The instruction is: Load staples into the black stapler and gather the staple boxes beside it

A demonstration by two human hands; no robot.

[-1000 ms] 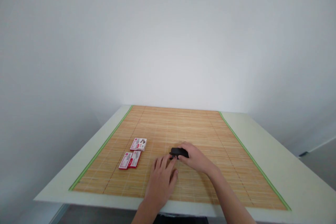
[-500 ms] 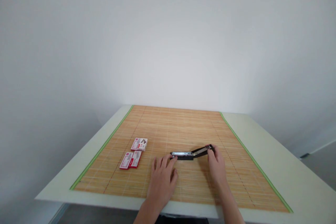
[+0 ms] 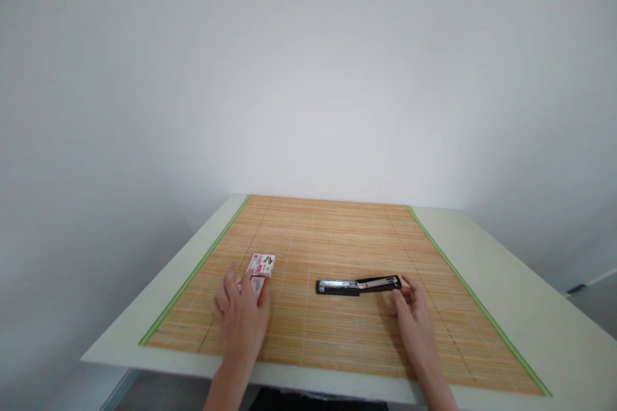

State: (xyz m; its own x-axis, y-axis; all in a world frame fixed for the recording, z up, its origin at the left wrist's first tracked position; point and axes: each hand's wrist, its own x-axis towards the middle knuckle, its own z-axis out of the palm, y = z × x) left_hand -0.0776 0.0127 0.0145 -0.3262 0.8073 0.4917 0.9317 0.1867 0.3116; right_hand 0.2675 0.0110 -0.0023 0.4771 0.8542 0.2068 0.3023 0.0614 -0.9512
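A black stapler (image 3: 359, 286) lies unfolded nearly flat, its silvery metal inside facing up. At its right end is my right hand (image 3: 417, 318), thumb and fingers apart and loosely bent; whether a fingertip touches the stapler I cannot tell. My left hand (image 3: 243, 314) is over the small red-and-white boxes on the left, its fingers spread. One box (image 3: 261, 264) with a stapler picture shows beyond the fingertips. Another red-and-white box (image 3: 258, 285) is partly covered by the fingers, and the rest of the group is hidden under the hand.
A bamboo mat (image 3: 332, 231) with green edges covers most of the white table (image 3: 486, 250). Behind the table's far edge rises a plain white wall (image 3: 318, 77). The table's near edge runs beneath my forearms.
My left hand has left the stapler and moved left over the boxes. The stapler's right part has come down flatter, and my right hand has loosened from its end.
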